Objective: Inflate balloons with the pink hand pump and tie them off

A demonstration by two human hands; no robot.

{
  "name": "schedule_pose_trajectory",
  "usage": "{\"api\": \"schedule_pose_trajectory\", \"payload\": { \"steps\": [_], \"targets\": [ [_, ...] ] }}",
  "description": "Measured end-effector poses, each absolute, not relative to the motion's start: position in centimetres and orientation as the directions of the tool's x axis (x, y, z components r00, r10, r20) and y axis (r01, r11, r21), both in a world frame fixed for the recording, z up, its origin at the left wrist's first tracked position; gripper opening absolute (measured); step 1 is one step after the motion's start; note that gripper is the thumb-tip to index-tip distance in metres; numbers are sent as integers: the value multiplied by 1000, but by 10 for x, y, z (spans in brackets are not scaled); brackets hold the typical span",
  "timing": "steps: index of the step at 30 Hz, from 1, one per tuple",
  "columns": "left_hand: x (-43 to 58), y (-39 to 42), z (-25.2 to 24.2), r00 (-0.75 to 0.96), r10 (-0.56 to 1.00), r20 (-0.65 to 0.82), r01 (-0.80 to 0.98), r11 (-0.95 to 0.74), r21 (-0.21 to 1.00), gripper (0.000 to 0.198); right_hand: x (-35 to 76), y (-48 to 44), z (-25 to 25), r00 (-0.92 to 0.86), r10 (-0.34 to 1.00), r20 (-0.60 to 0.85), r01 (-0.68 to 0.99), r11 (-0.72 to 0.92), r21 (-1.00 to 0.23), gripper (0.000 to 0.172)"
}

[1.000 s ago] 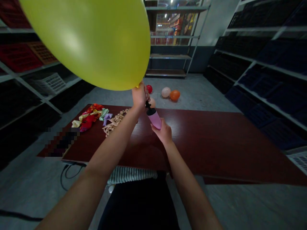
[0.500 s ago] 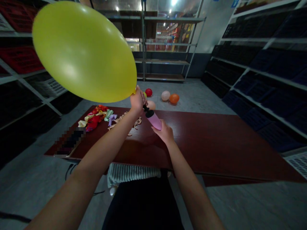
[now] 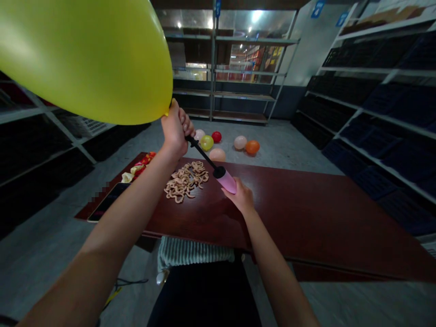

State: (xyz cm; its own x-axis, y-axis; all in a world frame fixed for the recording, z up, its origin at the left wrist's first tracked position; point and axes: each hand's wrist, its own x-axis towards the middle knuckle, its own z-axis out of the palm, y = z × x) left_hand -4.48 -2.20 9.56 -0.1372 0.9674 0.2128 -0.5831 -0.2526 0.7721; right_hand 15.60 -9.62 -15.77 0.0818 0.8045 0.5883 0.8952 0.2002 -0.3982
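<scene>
A large, inflated yellow balloon (image 3: 102, 59) fills the upper left, cut off by the frame edge. My left hand (image 3: 177, 127) is closed around its neck and the black end of a hand balloon pump; the fingers hide the join. The pump's thin black rod (image 3: 206, 157) shows between my hands. My right hand (image 3: 241, 195) is closed on the pump's pink barrel (image 3: 227, 181), above the dark red table (image 3: 299, 209). Below my left hand lies a pile of beige, curled strips (image 3: 187, 180) on the tabletop.
Uninflated coloured balloons (image 3: 138, 169) and a tablet-like device (image 3: 108, 202) lie at the table's left. Several inflated balloons, among them an orange one (image 3: 252, 147), rest on the floor beyond. Metal shelving (image 3: 245, 95) stands behind; crates line the right-hand shelves (image 3: 378, 118).
My hands have moved apart, drawing out the pump's rod, which was nearly all inside the barrel. My left hand and the yellow balloon have shifted up and left. More of the beige strips shows.
</scene>
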Motion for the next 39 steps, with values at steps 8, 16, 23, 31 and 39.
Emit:
{"api": "schedule_pose_trajectory", "payload": {
  "steps": [8, 16, 23, 31, 39],
  "targets": [
    [12, -3, 55, -155, 963, 222, -567, -271, 778, 52, 163, -94, -162, 124, 810, 573, 893, 161, -420, 46],
    [69, -12, -2, -129, 989, 72, -498, -127, 858, 52, 163, -92, -162, 205, 817, 538, 912, 40, -409, 47],
    [44, -8, 8, -91, 996, -1, -556, -50, 830, 40, 157, -94, -157, 183, 801, 570, 916, 72, -395, 48],
    [-9, -4, 31, -118, 993, 5, -592, -75, 802, 42, 155, -97, -162, 60, 772, 632, 930, 187, -316, 45],
    [-58, -13, 74, -143, 983, 112, -624, -177, 761, 52, 153, -100, -158, 3, 771, 636, 908, 264, -325, 46]
  ]
}}
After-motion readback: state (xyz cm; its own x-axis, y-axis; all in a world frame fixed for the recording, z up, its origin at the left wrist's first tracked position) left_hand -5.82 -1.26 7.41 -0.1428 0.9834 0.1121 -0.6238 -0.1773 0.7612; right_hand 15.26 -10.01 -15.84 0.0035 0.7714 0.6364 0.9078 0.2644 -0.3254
